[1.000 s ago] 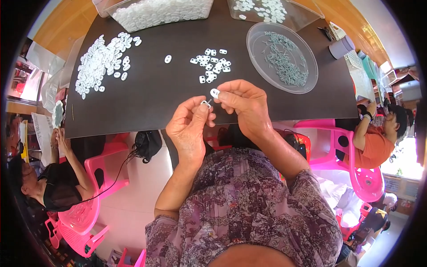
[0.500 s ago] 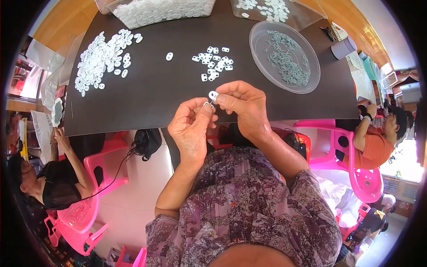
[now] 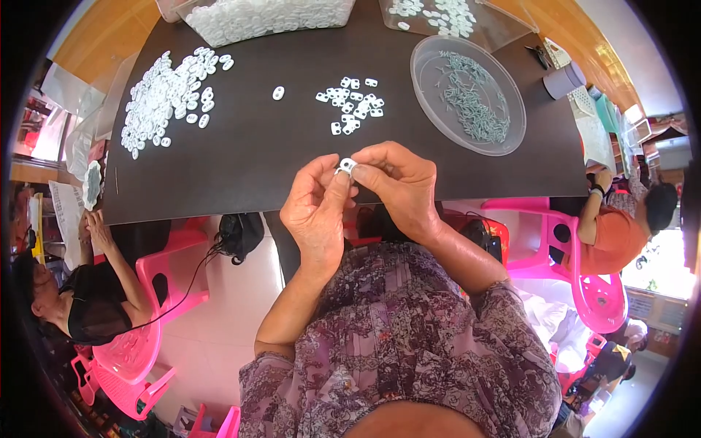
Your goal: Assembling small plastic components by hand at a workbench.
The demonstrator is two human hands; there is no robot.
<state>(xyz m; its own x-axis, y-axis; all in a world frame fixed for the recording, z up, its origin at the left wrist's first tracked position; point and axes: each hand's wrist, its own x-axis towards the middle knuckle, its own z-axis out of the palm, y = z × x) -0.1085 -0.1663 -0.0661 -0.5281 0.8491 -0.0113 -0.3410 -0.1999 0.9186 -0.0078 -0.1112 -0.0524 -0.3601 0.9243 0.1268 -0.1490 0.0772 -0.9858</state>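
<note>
Just over the table's near edge, my left hand (image 3: 319, 212) and my right hand (image 3: 404, 188) meet at the fingertips. Both pinch a small white plastic piece (image 3: 347, 165) with dark holes; whether it is one part or two pressed together is hidden by the fingers. Beyond them lies a loose cluster of small squarish white plastic pieces (image 3: 355, 104). One oval white piece (image 3: 278, 93) rests alone to its left. A heap of similar oval pieces (image 3: 164, 95) spreads over the far left. Right of the cluster, a round clear tray (image 3: 421, 102) holds many grey-green pins (image 3: 471, 98).
A clear bin (image 3: 212, 35) full of white pieces stands at the back. Another clear tray (image 3: 504, 38) holds loose ones at the back right, near a grey cup (image 3: 564, 79) and dark-handled snips (image 3: 539, 55). People sit on pink chairs (image 3: 544, 241) at both sides.
My right hand has come down and left, bringing its white oval piece onto the one in my left fingers. The thin pin seen between them earlier no longer shows.
</note>
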